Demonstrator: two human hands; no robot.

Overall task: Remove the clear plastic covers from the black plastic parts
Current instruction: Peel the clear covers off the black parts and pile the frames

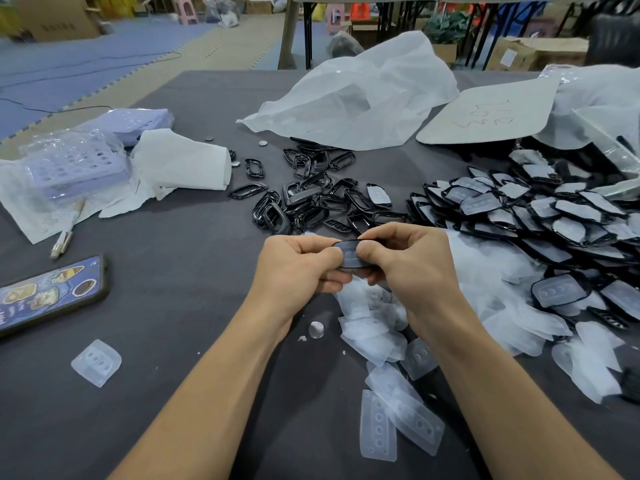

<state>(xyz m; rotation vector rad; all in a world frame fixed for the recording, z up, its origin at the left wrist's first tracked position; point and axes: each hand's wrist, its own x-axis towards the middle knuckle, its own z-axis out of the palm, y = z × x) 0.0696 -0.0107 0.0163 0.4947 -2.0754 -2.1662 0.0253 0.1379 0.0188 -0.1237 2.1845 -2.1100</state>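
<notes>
Together, left hand (pixel 299 263) and right hand (pixel 410 261) pinch one black part (pixel 351 256) — clear cover (pixel 349 255) on.

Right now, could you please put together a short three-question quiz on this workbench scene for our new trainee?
1. True or false: the left hand and right hand together pinch one black part with its clear cover still on.
2. The pile of bare black frames lies: A) beyond the hands; B) on the floor; C) on a stool.
3. Fill in: the phone lies to the hands' ___.
Key: 1 true; 2 A; 3 left.
</notes>
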